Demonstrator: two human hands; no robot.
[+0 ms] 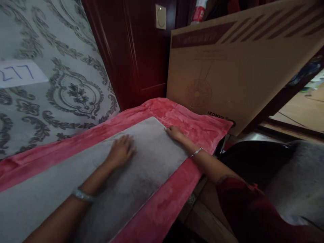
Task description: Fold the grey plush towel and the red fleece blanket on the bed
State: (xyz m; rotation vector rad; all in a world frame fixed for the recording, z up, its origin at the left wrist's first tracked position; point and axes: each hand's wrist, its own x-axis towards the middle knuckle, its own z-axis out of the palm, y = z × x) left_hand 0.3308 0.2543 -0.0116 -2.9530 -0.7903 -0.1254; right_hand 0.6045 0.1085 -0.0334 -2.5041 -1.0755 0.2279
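Note:
A long grey piece of plush-looking fabric (pixel 152 155) lies flat over a pink cloth (pixel 202 131) that covers the surface in front of me. My left hand (pixel 122 151) rests palm down on the grey fabric, its fingers stretched out and a little blurred. At the far right edge of the grey fabric, my right hand (pixel 174 133) has its fingers closed on the border near the corner. Darker, brushed-looking patches show on the grey fabric below my left hand.
A large cardboard box (pixel 227 74) stands behind the pink cloth, beside a dark red door (pixel 144 50). Patterned wallpaper (pixel 76 91) with a numbered paper (pixel 22 73) is at left. A black chair (pixel 253 162) with grey fabric (pixel 301 182) over it stands at right.

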